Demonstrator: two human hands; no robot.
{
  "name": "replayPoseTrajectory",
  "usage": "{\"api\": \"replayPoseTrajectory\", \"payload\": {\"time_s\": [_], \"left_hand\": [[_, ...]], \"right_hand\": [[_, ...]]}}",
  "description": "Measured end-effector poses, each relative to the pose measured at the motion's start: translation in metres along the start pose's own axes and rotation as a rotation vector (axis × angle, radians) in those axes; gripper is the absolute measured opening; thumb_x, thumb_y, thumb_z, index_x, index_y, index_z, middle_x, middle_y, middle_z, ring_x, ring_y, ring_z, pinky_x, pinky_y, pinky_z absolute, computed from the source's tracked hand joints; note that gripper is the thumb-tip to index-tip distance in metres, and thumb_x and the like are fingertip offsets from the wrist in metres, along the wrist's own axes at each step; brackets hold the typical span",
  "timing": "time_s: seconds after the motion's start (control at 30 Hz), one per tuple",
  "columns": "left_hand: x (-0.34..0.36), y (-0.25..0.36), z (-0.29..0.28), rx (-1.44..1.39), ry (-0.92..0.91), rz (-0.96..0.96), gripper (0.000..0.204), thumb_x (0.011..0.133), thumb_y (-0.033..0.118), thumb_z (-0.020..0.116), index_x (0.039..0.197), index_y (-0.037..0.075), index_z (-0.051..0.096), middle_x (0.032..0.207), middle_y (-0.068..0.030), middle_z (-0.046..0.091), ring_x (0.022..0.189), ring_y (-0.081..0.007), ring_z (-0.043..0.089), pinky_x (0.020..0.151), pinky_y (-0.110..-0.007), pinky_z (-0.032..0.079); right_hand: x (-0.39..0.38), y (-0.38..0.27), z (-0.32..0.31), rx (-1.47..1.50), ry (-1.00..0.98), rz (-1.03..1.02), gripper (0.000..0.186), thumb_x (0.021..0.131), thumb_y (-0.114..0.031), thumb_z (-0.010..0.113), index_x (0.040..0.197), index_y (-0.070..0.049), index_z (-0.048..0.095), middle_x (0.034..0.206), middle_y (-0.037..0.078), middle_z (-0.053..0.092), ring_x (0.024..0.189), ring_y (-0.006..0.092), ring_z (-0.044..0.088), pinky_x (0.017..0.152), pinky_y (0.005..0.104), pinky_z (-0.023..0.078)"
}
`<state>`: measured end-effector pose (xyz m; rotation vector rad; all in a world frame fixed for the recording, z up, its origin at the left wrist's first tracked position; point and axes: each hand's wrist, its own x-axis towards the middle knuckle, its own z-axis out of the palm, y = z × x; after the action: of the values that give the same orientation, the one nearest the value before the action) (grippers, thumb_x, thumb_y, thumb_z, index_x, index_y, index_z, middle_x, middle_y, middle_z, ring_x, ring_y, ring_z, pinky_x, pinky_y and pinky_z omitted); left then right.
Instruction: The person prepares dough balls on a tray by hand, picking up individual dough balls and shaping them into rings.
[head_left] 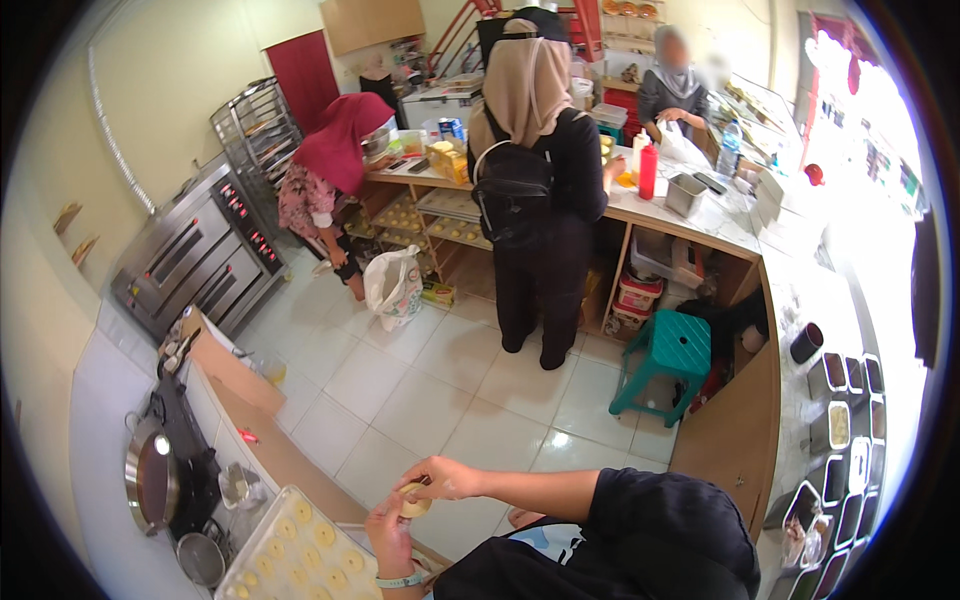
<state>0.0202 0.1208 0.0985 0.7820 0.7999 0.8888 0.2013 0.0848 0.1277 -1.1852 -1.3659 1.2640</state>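
In the lower middle, my right hand (440,477) grips a round, pale piece of dough (415,505) from above, fingers bent over it. My left hand (388,525), with a pale band at the wrist, is raised against the lower left of the same piece, its fingers closed on it. Just left of my hands lies a lined tray (236,582) with several pale dough rings (324,533) in rows.
A wok (150,490) and strainer (200,560) are left, steel oven (200,250) beyond. Three co-workers (320,170) (530,220) (675,100) are around the far counter (620,205). A green stool (662,355) stands on the tiled floor; metal containers (830,430) line the right counter.
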Motion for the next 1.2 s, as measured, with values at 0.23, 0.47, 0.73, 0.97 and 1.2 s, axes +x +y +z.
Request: {"api": "replayPoseTrajectory", "payload": {"time_s": [0.23,0.47,0.73,0.97,1.2], "left_hand": [[-0.018,0.014,-0.021,0.145,0.094,0.098,0.024,0.082,0.011,0.064,0.097,-0.007,0.064,0.092,-0.013,0.066,0.081,-0.0161,0.064,0.071,-0.026,0.05],[-0.007,0.03,-0.004,-0.028,0.123,0.015,0.034,0.081,0.021,0.07,0.098,-0.007,0.063,0.088,-0.008,0.065,0.077,-0.0121,0.061,0.068,-0.024,0.048],[-0.033,0.026,-0.042,-0.169,0.379,0.102,0.038,0.08,0.026,0.071,0.098,-0.006,0.063,0.087,-0.0088,0.065,0.078,-0.0134,0.062,0.071,-0.024,0.049],[-0.065,0.023,-0.095,-0.28,0.594,0.148,0.035,0.081,0.023,0.07,0.097,-0.007,0.063,0.087,-0.01,0.066,0.078,-0.0141,0.063,0.071,-0.025,0.051],[-0.076,0.053,-0.162,-0.376,0.739,0.165,0.032,0.082,0.019,0.069,0.098,-0.008,0.063,0.087,-0.0118,0.067,0.078,-0.0159,0.065,0.071,-0.026,0.053]], "right_hand": [[0.03,-0.005,0.019,-0.035,-0.154,0.026,0.031,0.082,-0.02,0.066,0.108,-0.003,0.063,0.088,0.002,0.067,0.082,0.0077,0.056,0.075,0.027,0.047],[0.044,-0.018,0.006,0.191,-0.134,0.107,0.03,0.08,-0.008,0.068,0.108,0.003,0.061,0.093,0.007,0.066,0.084,0.0116,0.061,0.076,0.0257,0.049],[0.081,-0.015,0.051,0.131,-0.349,0.19,0.029,0.081,-0.008,0.067,0.107,0.004,0.062,0.095,0.008,0.066,0.087,0.0114,0.06,0.078,0.0246,0.047],[0.118,0.007,0.12,0.134,-0.631,0.291,0.031,0.082,-0.005,0.066,0.111,0.004,0.06,0.096,0.008,0.065,0.088,0.0122,0.061,0.081,0.0249,0.047],[0.169,0.009,0.2,0.03,-0.845,0.26,0.031,0.083,-0.006,0.064,0.114,0.002,0.06,0.095,0.007,0.066,0.087,0.0114,0.062,0.077,0.0235,0.048]]}}
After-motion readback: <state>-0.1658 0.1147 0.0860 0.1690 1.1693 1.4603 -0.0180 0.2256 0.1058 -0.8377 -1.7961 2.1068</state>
